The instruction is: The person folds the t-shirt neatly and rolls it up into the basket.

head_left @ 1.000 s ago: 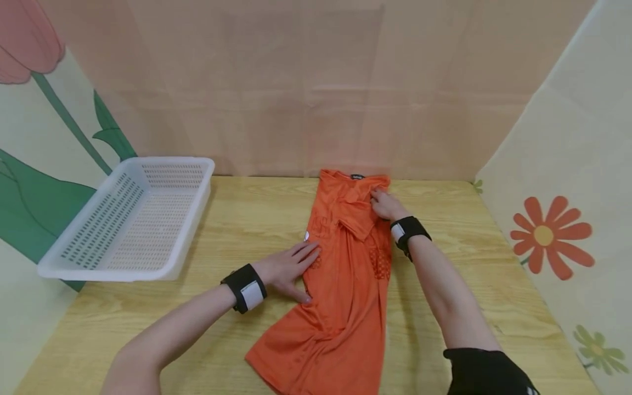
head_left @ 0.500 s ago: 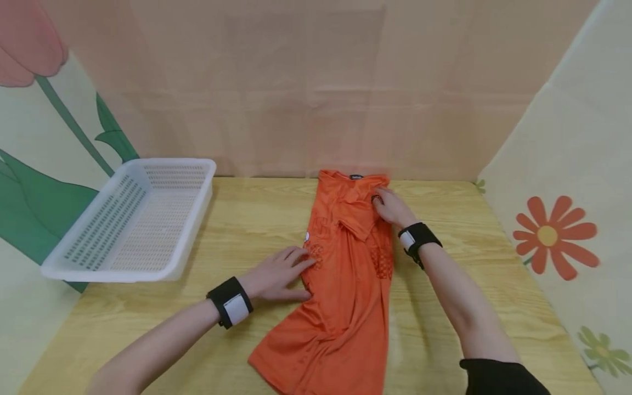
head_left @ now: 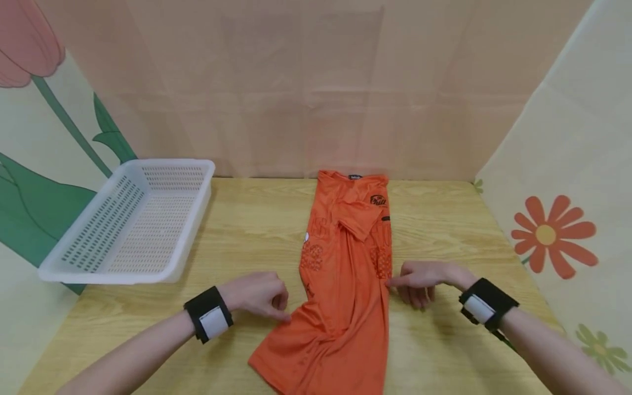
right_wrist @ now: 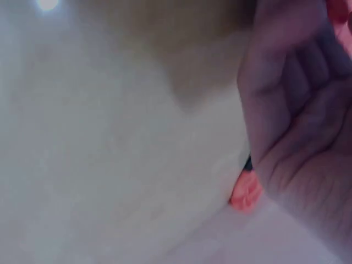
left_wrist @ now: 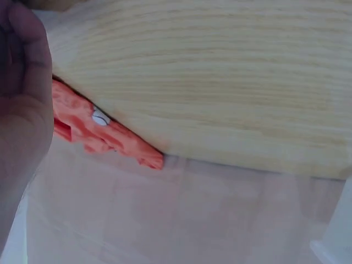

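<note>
An orange short-sleeved T-shirt lies on the table, its sides folded inward into a long strip. Its collar points to the back, a sleeve lies across the upper middle, and the lower left part flares out. My left hand hovers at the shirt's left edge, fingers loosely curled and thumb tip by the cloth. On the other side, my right hand points its index finger at the right edge, the other fingers bent loosely. In the left wrist view, part of the shirt shows past the hand.
A white perforated plastic basket stands at the back left of the wooden table. Behind the table rises a pinkish-beige cloth backdrop. Flower-printed cloths flank both sides.
My right hand has left the shirt's upper right and come toward me to its mid right edge, uncovering a black print. My left hand has slid back and lower, its fingers curling.
</note>
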Demonstrator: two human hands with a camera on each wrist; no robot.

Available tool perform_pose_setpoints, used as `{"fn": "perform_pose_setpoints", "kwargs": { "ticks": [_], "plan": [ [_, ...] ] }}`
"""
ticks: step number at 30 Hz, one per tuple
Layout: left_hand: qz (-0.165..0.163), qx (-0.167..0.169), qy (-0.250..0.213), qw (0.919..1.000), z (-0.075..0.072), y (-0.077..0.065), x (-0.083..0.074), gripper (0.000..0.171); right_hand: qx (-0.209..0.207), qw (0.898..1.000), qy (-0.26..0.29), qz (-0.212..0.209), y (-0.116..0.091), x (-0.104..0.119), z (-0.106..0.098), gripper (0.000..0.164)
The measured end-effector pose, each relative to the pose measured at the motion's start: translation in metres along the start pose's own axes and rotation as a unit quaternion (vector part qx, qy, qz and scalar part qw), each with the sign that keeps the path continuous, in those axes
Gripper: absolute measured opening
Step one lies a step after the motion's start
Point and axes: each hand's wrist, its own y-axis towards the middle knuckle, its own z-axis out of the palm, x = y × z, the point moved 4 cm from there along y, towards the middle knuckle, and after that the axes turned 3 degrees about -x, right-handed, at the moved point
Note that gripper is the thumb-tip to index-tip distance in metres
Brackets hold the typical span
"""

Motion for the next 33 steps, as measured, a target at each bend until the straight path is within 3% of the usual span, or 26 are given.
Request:
{"fn": "perform_pose_setpoints", "kwargs": {
  "ticks": [2,5,9,13,18,24,28,31,33],
  "plan": [
    [0.005,0.016,-0.015,0.9998,0.002,0.001,-0.002,0.024,0.055,0.997,0.053,-0.014,-0.009,0.004,0.018,0.058],
    [0.011,0.034,-0.036,0.9987,0.004,0.002,-0.005,0.022,0.086,0.991,0.09,-0.046,-0.013,0.015,0.041,0.053],
    [0.009,0.028,-0.048,0.9984,0.005,0.004,-0.006,0.029,0.084,0.988,0.103,-0.075,-0.014,0.029,0.064,0.049],
    [0.006,0.022,-0.029,0.9993,0.006,0.006,-0.008,0.029,0.068,0.986,0.128,-0.077,-0.015,0.036,0.077,0.042],
    [0.02,0.058,-0.024,0.9978,0.01,0.009,-0.017,0.023,0.064,0.987,0.116,-0.09,-0.018,0.038,0.078,0.029],
    [0.079,0.121,0.004,0.9895,0.028,0.008,-0.043,0.019,0.076,0.994,0.067,-0.029,-0.027,0.017,0.062,0.023],
    [0.114,0.132,0.033,0.9842,0.034,0.006,-0.061,0.023,0.109,0.992,0.067,0.009,-0.033,0.005,0.056,0.022],
    [0.1,0.129,0.022,0.9863,0.029,0.009,-0.058,0.023,0.146,0.987,0.068,0.017,-0.035,0.003,0.055,0.028],
    [0.078,0.108,0.002,0.9911,0.021,0.013,-0.05,0.022,0.148,0.987,0.067,-0.006,-0.034,0.005,0.05,0.034]
  ]
}}
